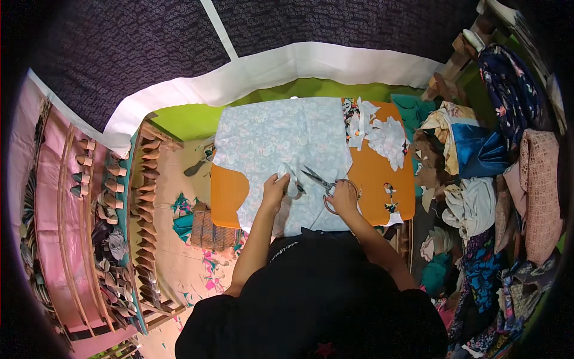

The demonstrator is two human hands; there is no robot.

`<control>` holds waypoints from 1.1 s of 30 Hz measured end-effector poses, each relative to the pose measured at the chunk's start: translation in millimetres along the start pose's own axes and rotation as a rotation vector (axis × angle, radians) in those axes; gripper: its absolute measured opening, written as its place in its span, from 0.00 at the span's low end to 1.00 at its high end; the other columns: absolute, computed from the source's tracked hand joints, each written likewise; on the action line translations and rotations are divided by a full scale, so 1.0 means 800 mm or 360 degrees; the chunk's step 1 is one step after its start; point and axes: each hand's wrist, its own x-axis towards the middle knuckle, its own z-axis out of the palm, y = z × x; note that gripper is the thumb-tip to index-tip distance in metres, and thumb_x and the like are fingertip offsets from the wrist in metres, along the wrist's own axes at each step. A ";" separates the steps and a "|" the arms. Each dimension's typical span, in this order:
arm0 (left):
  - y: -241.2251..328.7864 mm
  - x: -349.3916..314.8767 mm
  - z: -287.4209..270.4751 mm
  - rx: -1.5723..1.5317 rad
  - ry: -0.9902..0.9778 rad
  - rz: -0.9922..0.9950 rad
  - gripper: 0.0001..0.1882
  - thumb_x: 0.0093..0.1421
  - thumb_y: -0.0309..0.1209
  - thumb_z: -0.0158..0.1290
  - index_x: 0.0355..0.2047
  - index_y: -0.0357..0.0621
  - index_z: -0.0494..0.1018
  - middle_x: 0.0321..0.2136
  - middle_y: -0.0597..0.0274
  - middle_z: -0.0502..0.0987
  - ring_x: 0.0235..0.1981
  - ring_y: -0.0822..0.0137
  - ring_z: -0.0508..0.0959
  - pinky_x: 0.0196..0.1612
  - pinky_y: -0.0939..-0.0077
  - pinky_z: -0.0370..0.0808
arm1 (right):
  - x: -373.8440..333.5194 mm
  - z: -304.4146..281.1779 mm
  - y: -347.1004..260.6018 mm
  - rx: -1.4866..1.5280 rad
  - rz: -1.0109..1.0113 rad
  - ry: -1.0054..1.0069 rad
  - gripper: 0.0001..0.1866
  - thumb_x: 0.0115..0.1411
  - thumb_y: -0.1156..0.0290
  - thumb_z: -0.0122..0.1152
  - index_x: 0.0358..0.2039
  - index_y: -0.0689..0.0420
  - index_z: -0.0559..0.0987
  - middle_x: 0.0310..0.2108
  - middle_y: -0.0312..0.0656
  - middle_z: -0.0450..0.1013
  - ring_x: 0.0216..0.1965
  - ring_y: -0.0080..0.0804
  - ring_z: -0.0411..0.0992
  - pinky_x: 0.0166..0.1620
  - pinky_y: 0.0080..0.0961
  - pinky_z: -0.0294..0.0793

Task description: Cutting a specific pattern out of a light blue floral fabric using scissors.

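Observation:
A light blue-grey patterned fabric (pixel 281 134) lies spread over an orange table (pixel 382 173) and reaches its front edge near my body. My left hand (pixel 275 189) is closed on a raised, bunched fold of this fabric, with a small dark patch showing beside the fingertips. In my right hand (pixel 342 198) is a pair of scissors (pixel 320 179) with brownish ring handles. Its blades are slightly parted and point up and left, toward the fold. Whether the blade tips touch the cloth I cannot tell.
Pale and dark floral fabric scraps (pixel 385 140) lie on the table's right side. Heaped cloth (pixel 472 203) crowds the right. Wooden racks (pixel 146 209) with shoe-shaped pieces stand at left. Coloured scraps (pixel 210 266) litter the floor. A dark patterned curtain (pixel 335 24) hangs beyond the table.

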 end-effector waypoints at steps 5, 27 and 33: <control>0.010 0.004 -0.015 0.0198 -0.0147 -0.0008 0.07 0.49 0.25 0.53 0.26 0.39 0.66 0.18 0.69 0.68 0.19 0.79 0.68 0.21 0.88 0.63 | 0.000 -0.015 -0.004 -0.0031 0.0109 -0.0190 0.25 0.38 0.64 0.64 0.35 0.65 0.68 0.32 0.52 0.67 0.34 0.46 0.67 0.37 0.35 0.66; 0.069 -0.027 0.005 0.0207 -0.0505 0.0212 0.16 0.48 0.19 0.51 0.39 0.33 0.64 0.31 0.58 0.73 0.31 0.72 0.73 0.34 0.81 0.71 | -0.071 -0.128 -0.046 0.2279 0.0559 -0.1475 0.16 0.58 0.59 0.37 0.32 0.59 0.66 0.09 0.24 0.52 0.07 0.13 0.50 0.12 0.11 0.49; 0.071 -0.036 0.008 0.0426 -0.0468 0.0319 0.17 0.47 0.18 0.52 0.39 0.32 0.64 0.31 0.59 0.72 0.32 0.72 0.73 0.34 0.82 0.71 | -0.070 -0.123 -0.050 0.2206 0.0582 -0.1516 0.14 0.54 0.61 0.46 0.33 0.60 0.67 0.18 0.28 0.56 0.15 0.13 0.56 0.17 0.10 0.56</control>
